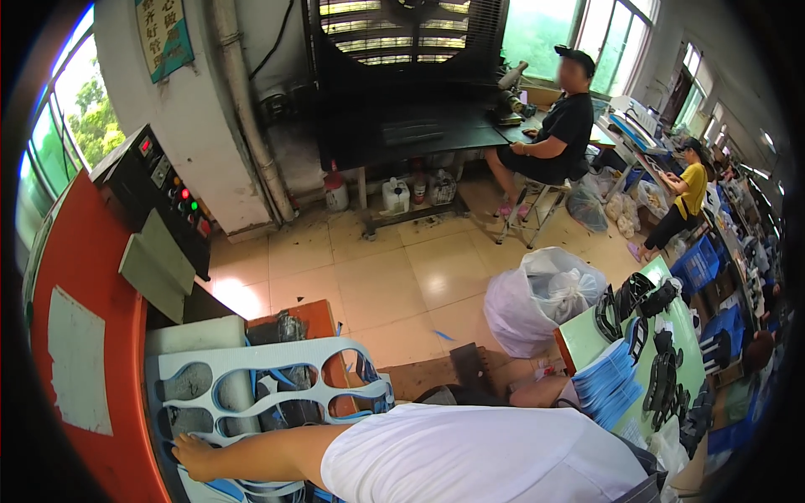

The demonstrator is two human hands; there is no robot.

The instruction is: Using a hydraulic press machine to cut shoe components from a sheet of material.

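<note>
My right hand [196,458] reaches left across the lower part of the view, out of a white sleeve [470,448]. Its fingers curl at the left edge of a pale blue foam sheet [335,345], seemingly gripping a strip of it; the fingertips are partly hidden. Rows of sole-shaped holes run through the sheet. Below it, grey blocks and darker pieces show through the holes, with more blue foam scraps [226,488] near my wrist. My left hand is out of view.
A red machine [88,251] with a lit control box [172,189] stands left. Right, a green table [671,323] bears blue foam pieces [608,381] and black sandal parts [662,377]. Beyond are a large plastic bag [524,306], a seated person [566,126] and another person [692,189].
</note>
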